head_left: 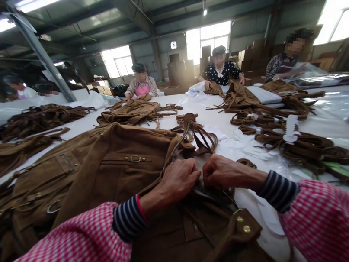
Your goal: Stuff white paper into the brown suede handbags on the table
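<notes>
Brown suede bags with straps and brass buckles lie in front of me; one bag [138, 156] is at the centre, and another bag [177, 245] lies nearer to me. My left hand [181, 178] is closed at the opening between them, with its fingers curled in a pinch. Just to its right, my right hand [221, 171] is closed too, knuckles towards the left hand. What the fingers hold is too small and hidden to make out. A dark lining shows below the hands.
On the white table [197, 108] are a pile of brown straps [45, 120] at the left, bundled straps [309, 149] at the right, white paper pieces [244, 146] and clear plastic [326, 79]. Several people work across the table.
</notes>
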Demonstrator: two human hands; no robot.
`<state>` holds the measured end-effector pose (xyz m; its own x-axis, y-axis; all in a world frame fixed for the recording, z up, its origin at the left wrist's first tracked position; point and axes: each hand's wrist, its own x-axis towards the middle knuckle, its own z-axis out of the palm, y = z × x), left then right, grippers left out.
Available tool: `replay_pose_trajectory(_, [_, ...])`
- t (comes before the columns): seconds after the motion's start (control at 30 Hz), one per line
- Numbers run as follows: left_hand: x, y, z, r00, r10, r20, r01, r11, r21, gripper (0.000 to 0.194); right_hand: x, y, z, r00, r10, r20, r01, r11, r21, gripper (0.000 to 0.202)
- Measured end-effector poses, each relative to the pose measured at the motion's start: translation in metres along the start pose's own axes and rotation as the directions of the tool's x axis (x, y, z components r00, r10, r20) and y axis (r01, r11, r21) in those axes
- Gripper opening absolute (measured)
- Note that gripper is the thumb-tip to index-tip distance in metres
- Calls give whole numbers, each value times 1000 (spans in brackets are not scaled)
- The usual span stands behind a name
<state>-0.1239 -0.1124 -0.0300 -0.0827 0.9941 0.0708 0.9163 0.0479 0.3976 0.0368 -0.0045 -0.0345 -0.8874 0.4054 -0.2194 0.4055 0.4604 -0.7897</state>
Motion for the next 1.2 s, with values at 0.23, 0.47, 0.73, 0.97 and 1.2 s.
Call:
replay_pose_trajectory(0.23, [2, 3, -1, 1000, -16, 8, 16, 1000, -2, 18, -4, 0, 1, 1000, 22, 8, -22, 1000, 6, 11])
replay_pose_trajectory(0.47, [3, 4, -3, 999, -38, 29, 40, 998, -50, 18, -1, -9, 2, 997, 70, -25, -71, 997, -29, 8])
replay_pose_trajectory(0.73, [-1, -2, -14, 985, 125, 121, -109, 985, -136, 22, 1, -2, 7, 996, -54, -65, 51, 998, -47, 6])
replay_pose_trajectory(0.97, [-3, -1, -12, 975, 190, 115, -199, 978, 71, 26, 0, -1, 16, 983, -99, -153, 80, 989, -123, 8])
replay_pose_trajectory(1.2, [7, 7, -20, 964, 157, 215, -212, 942, 260, 24, 1, -2, 23, 974, -71, -213, 23, 975, -222, 15])
